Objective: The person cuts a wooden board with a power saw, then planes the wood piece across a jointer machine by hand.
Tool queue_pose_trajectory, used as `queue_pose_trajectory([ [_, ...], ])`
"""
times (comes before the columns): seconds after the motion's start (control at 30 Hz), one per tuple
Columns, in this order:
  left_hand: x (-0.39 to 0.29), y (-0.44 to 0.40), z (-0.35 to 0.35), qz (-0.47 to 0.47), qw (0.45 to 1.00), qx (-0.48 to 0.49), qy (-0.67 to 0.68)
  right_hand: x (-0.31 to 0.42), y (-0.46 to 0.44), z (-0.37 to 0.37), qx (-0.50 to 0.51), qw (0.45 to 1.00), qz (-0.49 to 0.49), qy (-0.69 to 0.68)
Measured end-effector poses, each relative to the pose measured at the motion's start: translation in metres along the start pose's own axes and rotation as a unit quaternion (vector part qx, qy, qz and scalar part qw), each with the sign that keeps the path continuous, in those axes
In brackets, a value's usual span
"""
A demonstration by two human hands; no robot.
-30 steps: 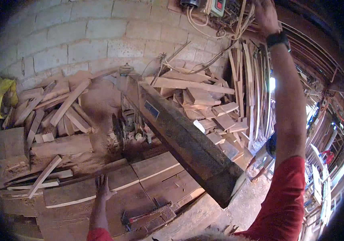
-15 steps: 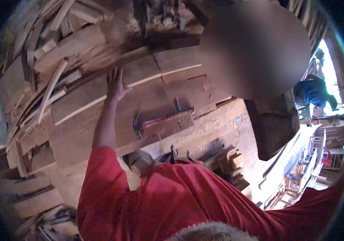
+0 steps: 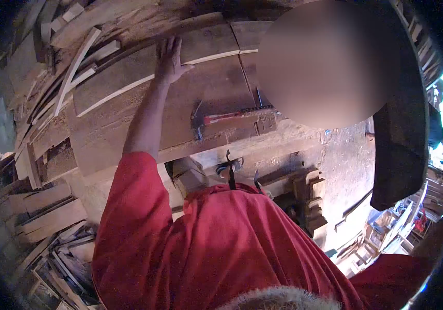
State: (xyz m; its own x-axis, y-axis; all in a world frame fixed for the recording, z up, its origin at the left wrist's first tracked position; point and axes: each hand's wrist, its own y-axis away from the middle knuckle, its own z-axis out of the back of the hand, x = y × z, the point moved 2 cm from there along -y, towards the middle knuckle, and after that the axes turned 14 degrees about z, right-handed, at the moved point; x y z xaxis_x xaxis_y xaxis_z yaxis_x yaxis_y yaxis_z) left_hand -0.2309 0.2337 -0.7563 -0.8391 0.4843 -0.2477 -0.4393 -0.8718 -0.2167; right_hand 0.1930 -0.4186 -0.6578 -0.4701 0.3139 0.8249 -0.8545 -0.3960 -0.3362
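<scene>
My left hand [image 3: 170,61] lies with its fingers stretched over a wide brown board [image 3: 201,46] on the workbench, at the far side of a pale wooden edge [image 3: 115,94]. It holds nothing that I can see. Nearer to me on the bench lies a long thin tool [image 3: 226,117] with a red part and dark ends; its exact kind is unclear. My right arm, in a red sleeve [image 3: 392,276], reaches to the lower right, and its hand is out of sight.
Narrow offcuts [image 3: 77,72] lie left of the board. Stacked wood [image 3: 51,219] and scraps [image 3: 71,268] fill the lower left. More blocks [image 3: 312,201] stand below the bench. At the right is a person in dark clothing [image 3: 400,155], the head area blurred.
My view has shifted, so the bench sits higher in the picture. My left hand stays spread on the board. The dark shape at the right now hangs farther right and looks larger.
</scene>
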Motion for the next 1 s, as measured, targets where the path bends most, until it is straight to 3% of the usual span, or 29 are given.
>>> queue_pose_trajectory([
  [0.17,-0.002,0.001,0.004,-0.012,0.999,-0.030,0.035,-0.040,-0.137,0.056,-0.086,0.992,0.093,-0.008],
  [0.3,0.000,0.007,-0.001,-0.029,0.997,-0.075,-0.016,-0.140,-0.188,0.040,-0.062,0.992,0.083,-0.067],
  [0.4,0.002,0.017,-0.012,-0.041,0.995,-0.085,-0.042,-0.263,-0.107,0.000,0.000,0.988,-0.004,-0.155],
  [0.43,0.001,0.017,-0.011,-0.046,0.994,-0.088,-0.041,-0.303,-0.048,-0.013,0.006,0.980,-0.083,-0.182],
  [0.53,-0.010,0.024,-0.009,-0.010,0.995,-0.091,-0.039,-0.343,0.082,-0.039,0.226,0.974,-0.027,0.018],
  [0.6,-0.027,0.031,0.005,-0.012,0.996,-0.087,-0.002,-0.341,0.158,-0.059,0.344,0.938,0.038,0.019],
  [0.67,-0.056,0.029,0.002,-0.032,0.995,-0.081,0.059,-0.279,0.210,-0.056,0.337,0.865,-0.323,-0.186],
  [0.7,-0.064,0.030,-0.002,-0.052,0.992,-0.099,0.060,-0.294,0.236,-0.052,0.360,0.817,-0.385,-0.233],
  [0.77,-0.093,0.028,-0.015,-0.087,0.987,-0.112,0.070,-0.294,0.274,-0.036,0.361,0.769,-0.447,-0.282],
  [0.83,-0.116,0.020,-0.024,-0.101,0.981,-0.043,0.157,-0.273,0.289,-0.029,0.372,0.788,-0.468,-0.148],
  [0.97,-0.175,0.000,-0.025,-0.129,0.974,0.013,0.184,-0.260,0.285,-0.008,0.253,0.782,-0.528,-0.210],
  [1.0,-0.188,-0.009,-0.028,-0.153,0.972,0.014,0.178,-0.247,0.284,-0.004,0.249,0.815,-0.505,-0.136],
])
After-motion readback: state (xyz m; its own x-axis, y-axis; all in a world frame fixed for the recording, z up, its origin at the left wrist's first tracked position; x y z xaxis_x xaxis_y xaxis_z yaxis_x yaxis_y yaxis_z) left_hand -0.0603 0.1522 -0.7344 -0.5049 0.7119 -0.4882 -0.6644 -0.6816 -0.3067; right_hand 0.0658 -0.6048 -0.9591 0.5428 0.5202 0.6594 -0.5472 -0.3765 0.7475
